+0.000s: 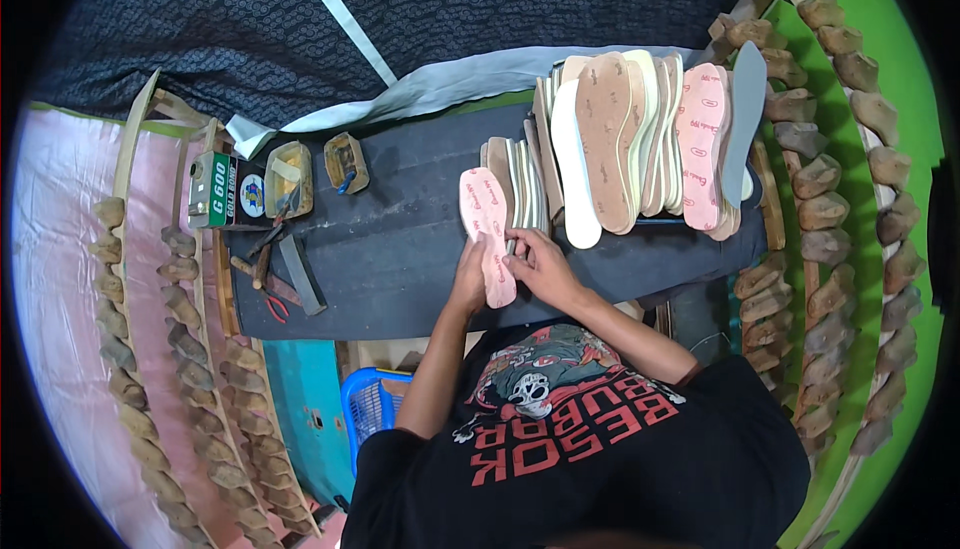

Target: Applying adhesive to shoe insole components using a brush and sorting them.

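A pink shoe insole (484, 204) with printed marks is held upright-lengthwise over the near edge of the table, in front of my body. My left hand (472, 271) grips its left edge, fingers closed on it. At its right edge, my right hand (541, 267) is closed with thumb and fingertips on the lower half of the same insole. Just beyond my right hand stands a row of brown and cream insoles (524, 184), partly hidden by the pink one.
A large stack of brown, cream and pink insoles (605, 139) fills the right of the dark table (410, 219). At left are a glue can (222, 189), two tubs (288, 174), pliers (277, 307), a hammer (262, 267) and a flat grey tool (302, 274). Wooden shoe lasts (822, 239) hang on side racks.
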Demonstrator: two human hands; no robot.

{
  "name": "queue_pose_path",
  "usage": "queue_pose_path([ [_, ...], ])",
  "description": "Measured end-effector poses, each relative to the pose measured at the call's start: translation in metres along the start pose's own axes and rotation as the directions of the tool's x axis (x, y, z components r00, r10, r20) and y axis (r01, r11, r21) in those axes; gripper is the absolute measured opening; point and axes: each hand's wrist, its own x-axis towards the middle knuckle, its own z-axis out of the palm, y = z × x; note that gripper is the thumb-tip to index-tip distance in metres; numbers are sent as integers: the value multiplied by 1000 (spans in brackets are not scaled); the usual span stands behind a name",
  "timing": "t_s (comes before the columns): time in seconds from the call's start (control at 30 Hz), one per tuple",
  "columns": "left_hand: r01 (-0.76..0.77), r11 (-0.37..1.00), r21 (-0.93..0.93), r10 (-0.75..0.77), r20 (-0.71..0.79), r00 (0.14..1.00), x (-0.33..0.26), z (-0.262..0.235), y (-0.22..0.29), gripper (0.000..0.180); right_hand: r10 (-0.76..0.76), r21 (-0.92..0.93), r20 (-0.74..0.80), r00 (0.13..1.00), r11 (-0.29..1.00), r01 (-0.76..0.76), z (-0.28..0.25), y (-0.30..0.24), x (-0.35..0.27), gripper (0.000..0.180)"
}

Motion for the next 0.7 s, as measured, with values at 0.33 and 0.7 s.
queue_pose_path([
  [0.33, 64, 978, -200, -78, -65, 995, -32, -8, 11, 62, -146, 109, 107, 984, 985, 134, 10, -14, 20, 36],
  [0.7, 77, 944, -321, -1, 231, 973, -20, -106, 18, 60, -50, 104, 176, 983, 994, 32, 81, -32, 66, 9],
])
